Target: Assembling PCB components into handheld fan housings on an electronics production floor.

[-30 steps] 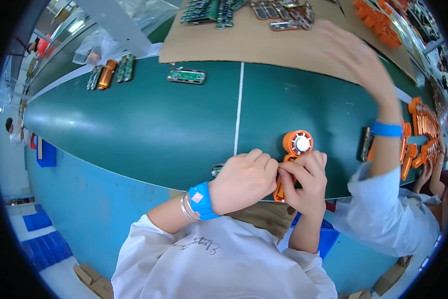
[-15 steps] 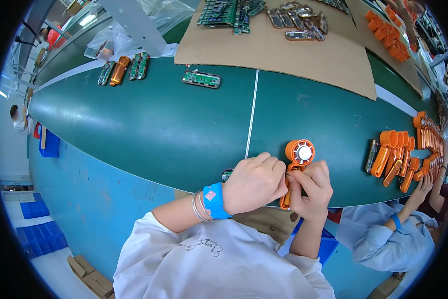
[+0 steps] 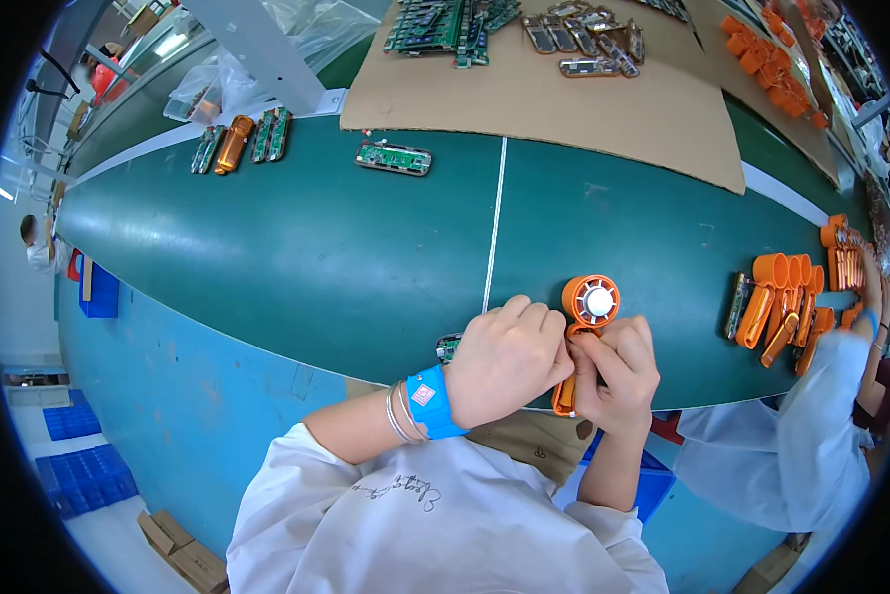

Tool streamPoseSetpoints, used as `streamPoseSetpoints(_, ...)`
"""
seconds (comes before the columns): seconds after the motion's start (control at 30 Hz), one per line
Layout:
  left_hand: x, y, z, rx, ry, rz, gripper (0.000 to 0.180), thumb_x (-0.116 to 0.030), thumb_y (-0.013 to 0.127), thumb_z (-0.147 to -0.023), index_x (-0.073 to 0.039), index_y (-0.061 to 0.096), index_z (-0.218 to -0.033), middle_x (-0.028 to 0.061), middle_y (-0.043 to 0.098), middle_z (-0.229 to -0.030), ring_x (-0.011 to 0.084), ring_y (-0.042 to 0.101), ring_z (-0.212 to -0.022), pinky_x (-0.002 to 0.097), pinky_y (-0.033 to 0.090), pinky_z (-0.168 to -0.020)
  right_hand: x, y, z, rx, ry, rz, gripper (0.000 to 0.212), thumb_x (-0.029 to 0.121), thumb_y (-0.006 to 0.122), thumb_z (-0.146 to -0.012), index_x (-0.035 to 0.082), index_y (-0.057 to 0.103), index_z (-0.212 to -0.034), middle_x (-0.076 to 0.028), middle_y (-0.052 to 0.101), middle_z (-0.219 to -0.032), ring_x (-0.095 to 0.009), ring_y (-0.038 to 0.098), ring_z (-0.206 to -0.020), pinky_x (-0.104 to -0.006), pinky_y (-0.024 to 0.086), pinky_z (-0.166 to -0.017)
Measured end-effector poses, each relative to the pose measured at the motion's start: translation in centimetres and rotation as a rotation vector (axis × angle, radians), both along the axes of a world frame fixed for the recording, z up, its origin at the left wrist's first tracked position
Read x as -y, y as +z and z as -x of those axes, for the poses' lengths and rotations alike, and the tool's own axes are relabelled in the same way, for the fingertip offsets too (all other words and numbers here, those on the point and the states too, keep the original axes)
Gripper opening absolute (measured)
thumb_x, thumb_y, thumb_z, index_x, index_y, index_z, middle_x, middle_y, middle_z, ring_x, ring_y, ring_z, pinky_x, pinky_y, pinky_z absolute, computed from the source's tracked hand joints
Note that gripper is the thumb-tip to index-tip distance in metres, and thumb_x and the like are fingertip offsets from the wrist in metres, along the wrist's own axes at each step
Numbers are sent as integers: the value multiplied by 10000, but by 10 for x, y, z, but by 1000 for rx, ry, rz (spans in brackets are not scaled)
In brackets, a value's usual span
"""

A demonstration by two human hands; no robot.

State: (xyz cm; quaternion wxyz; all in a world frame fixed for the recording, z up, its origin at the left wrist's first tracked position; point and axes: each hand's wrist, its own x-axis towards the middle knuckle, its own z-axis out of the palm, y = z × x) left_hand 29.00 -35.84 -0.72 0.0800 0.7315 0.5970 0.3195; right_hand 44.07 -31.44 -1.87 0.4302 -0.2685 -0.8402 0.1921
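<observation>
An orange handheld fan [image 3: 593, 300] with a white hub lies between my hands near the table's front edge. Its round head points away from me, and its open handle runs down toward my body. My left hand [image 3: 509, 358], wearing a blue wristband, is closed with its fingertips at the handle just below the fan head. On the other side, my right hand [image 3: 620, 374] pinches the handle's upper end with thumb and fingers. My fingers cover most of the handle, so any small part pinched inside is hidden. Beside my left knuckles lies a green circuit board [image 3: 448, 347], partly covered.
Several orange fan bodies [image 3: 770, 269] stand at the right, near a co-worker's arm [image 3: 829, 381]. At the back, a cardboard sheet [image 3: 544, 104] carries circuit boards [image 3: 435, 28] and brown-edged casings [image 3: 589, 67]. A lone board [image 3: 394, 157] and an orange casing [image 3: 234, 145] lie far left.
My hands and the fan keep nearly the same place, with only slight finger movement. At the right, the co-worker's arm has reached farther forward over the row of orange fan bodies.
</observation>
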Motion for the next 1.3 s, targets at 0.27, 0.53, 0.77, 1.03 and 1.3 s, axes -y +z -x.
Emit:
streamPoseSetpoints(0.27, -3, 1, 2, 3, 15, -1, 128, -40, 621, -691, -48, 497, -662, 73, 479, -614, 224, 504, -584, 346, 436, -476, -3, -4, -2, -29, -2, 18, 247, -116, 688, -588, -16, 638, -808, -63, 486, -700, -224, 476, -619, -333, 391, -552)
streamPoseSetpoints(0.53, 1, 4, 6, -56, -121, -2, 123, -61, 629, -684, -57, 506, -688, 59, 480, -642, 203, 508, -620, 320, 448, -507, -4, 11, -2, 192, 24, 103, 201, -15, 698, -654, 27, 634, -840, -63, 476, -737, -246, 442, -674, -352, 374, -579)
streamPoseSetpoints(0.77, -1, 5, 9, -59, -116, -2, 130, -70, 636, -692, -59, 506, -695, 56, 474, -646, 201, 502, -620, 322, 440, -498, -3, 6, 3, 106, 15, 144, 152, -26, 669, -656, 26, 616, -789, -76, 470, -724, -245, 433, -659, -343, 359, -564)
streamPoseSetpoints(1.03, -2, 3, 9, 68, -86, 18, 108, -56, 629, -703, -48, 522, -694, 73, 490, -640, 223, 516, -605, 341, 447, -491, -4, 4, 4, 105, 1, 109, 117, -28, 633, -660, 22, 607, -762, -78, 469, -708, -253, 421, -638, -357, 348, -565)
streamPoseSetpoints(1.3, -7, 6, 13, 106, -78, 87, 79, -32, 623, -701, -23, 545, -702, 96, 528, -657, 258, 527, -620, 365, 461, -521, -6, 2, 6, 105, -6, 99, 102, -8, 638, -675, 29, 612, -767, -81, 465, -722, -258, 430, -656, -357, 366, -572)
